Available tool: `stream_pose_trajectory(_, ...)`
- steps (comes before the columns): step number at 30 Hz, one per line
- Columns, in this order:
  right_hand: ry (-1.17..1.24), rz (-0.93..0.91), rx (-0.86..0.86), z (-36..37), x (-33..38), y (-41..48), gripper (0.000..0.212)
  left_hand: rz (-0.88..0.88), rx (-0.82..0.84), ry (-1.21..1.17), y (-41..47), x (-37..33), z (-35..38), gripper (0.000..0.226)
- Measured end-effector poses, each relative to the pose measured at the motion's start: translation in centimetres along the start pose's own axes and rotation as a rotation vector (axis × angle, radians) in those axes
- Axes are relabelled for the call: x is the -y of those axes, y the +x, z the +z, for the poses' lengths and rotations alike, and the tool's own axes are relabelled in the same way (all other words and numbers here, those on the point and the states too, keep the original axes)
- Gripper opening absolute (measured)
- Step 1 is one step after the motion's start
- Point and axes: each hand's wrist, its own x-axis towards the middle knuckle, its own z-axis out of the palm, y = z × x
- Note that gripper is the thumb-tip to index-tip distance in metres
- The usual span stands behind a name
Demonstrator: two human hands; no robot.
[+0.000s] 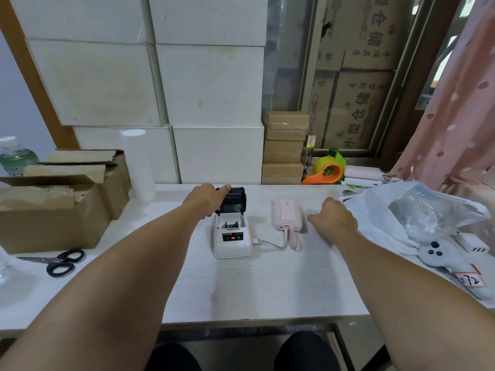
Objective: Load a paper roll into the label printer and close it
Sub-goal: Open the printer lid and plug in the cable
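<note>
A small white label printer (232,243) sits mid-table with its black lid (233,200) swung up and back, so the paper bay shows. My left hand (206,197) rests on the lid's upper left corner, fingers on its top edge. My right hand (332,216) hovers low over the table to the right, fingers loosely curled with nothing in them, next to a white plastic bag (375,218). A tall white stack of paper rolls (138,164) stands at the back left.
A pink power bank (288,213) lies right of the printer, cabled to it. Open cardboard boxes (53,204) fill the left side, with black scissors (60,262) in front. A tape dispenser (325,170) sits at the back; a white handheld device (444,257) lies at the right.
</note>
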Motion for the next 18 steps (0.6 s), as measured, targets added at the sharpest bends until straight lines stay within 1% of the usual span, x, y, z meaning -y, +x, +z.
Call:
stream_pose_trajectory(3,0.009,-0.05,-0.044,-1.1,0.6,0.3,0.049,0.022,-0.021,-0.019,-0.1,0.2,-0.5,0.086)
stream_pose_trajectory(5,0.021,-0.071,-0.074,-1.5,1.3,0.2,0.051,0.039,-0.041,-0.032,-0.3,0.4,-1.2,0.087)
stream_pose_trajectory(7,0.03,-0.093,-0.094,-1.4,2.1,0.0,0.05,0.053,-0.068,-0.007,-0.6,0.7,-2.0,0.083)
stream_pose_trajectory(10,0.046,-0.158,-0.142,-1.2,3.6,-0.5,0.044,0.073,-0.115,0.131,-1.6,2.1,-3.9,0.063)
stream_pose_trajectory(12,0.066,-0.196,-0.161,-1.0,4.7,-1.0,0.04,0.071,-0.111,0.214,-2.3,3.7,-5.2,0.054)
stream_pose_trajectory(18,0.121,-0.338,-0.178,-0.7,8.8,-3.5,0.026,0.022,-0.069,0.309,-5.8,8.1,-7.9,0.053)
